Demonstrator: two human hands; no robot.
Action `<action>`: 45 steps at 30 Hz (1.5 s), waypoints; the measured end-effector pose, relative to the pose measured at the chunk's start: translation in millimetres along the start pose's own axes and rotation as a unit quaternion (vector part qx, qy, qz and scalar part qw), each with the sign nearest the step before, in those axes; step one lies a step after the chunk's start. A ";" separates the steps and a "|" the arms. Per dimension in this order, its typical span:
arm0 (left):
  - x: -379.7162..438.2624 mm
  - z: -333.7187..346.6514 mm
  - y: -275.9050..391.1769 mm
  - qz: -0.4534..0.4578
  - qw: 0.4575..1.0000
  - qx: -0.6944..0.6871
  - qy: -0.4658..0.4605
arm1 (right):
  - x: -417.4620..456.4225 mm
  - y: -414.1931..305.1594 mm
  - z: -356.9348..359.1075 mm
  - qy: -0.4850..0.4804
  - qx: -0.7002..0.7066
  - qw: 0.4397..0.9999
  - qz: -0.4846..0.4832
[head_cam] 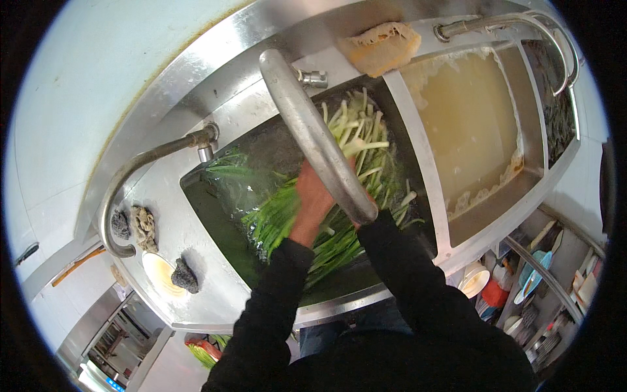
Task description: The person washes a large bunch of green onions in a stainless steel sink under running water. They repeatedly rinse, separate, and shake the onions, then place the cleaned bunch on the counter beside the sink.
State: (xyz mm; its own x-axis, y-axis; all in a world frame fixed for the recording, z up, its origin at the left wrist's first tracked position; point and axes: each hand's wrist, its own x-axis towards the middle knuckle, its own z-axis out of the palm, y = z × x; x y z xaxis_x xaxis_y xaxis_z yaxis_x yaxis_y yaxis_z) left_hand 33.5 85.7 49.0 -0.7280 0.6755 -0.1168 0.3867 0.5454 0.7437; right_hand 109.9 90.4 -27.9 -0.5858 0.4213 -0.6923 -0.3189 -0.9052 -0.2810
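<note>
A large heap of long green leafy stalks with white ends (pixel 279 210), like garlic greens or scallions, lies in the water of a steel sink basin (pixel 205 201). My left hand (pixel 312 201) is among them, closed around a bunch, with leaves trailing out on its left. The curved metal spout (pixel 313 132) crosses above and covers its fingers. Only a sliver of my right hand (pixel 357 224) shows between the spout and the black sleeve. It is down in the stalks, its fingers hidden. White stalk ends point toward the back of the basin.
To the right, another basin (pixel 465 122) holds cloudy brownish water. A tan cloth (pixel 382 46) lies on the back ledge. A second spout (pixel 142 166) arches over the left drainboard, near scouring pads (pixel 184 275) and a crumpled rag (pixel 144 228). Shelves with dishes (pixel 531 274) stand at lower right.
</note>
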 end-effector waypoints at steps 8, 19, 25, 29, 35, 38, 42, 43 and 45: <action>8.1 -0.9 -59.1 0.025 0.991 0.062 -0.115 | 10.0 5.3 2.8 0.005 0.001 1.000 -0.009; 91.5 -45.0 -131.6 -0.129 0.966 -0.038 -0.221 | 31.0 13.1 35.9 0.134 -0.090 0.986 -0.035; 17.7 -15.4 -83.2 -0.178 0.944 0.090 -0.264 | 34.0 40.1 -23.5 0.023 -0.089 0.996 0.020; -37.6 -5.5 -67.7 0.041 0.991 0.124 -0.041 | -16.3 28.7 -14.8 -0.073 -0.074 0.994 0.025; 4.7 -25.7 -71.1 -0.181 0.965 0.015 -0.187 | 4.1 28.1 16.0 0.052 0.001 0.998 0.028; -36.1 -8.1 -75.6 0.072 0.983 0.166 -0.027 | -9.5 36.2 9.1 -0.092 -0.022 0.995 0.040; 0.1 -19.0 -113.6 -0.102 0.987 0.063 -0.107 | -9.6 35.7 56.5 0.079 0.011 0.996 0.040; -4.6 -21.8 -102.2 -0.120 0.985 0.029 -0.123 | -20.3 32.1 50.5 0.063 -0.034 0.997 0.039; -16.5 -27.9 -87.7 -0.087 0.990 0.030 -0.105 | -37.6 22.0 36.7 0.022 -0.121 0.992 0.041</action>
State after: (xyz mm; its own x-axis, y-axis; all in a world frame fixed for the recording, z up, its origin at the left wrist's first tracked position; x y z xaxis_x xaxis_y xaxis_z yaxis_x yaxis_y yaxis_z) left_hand -4.2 12.9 4.0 -0.6550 0.6535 -0.3794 0.3035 0.6873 0.6599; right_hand 97.5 56.7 16.3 -0.5673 0.3468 -0.7469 -0.0803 -0.9260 -0.3690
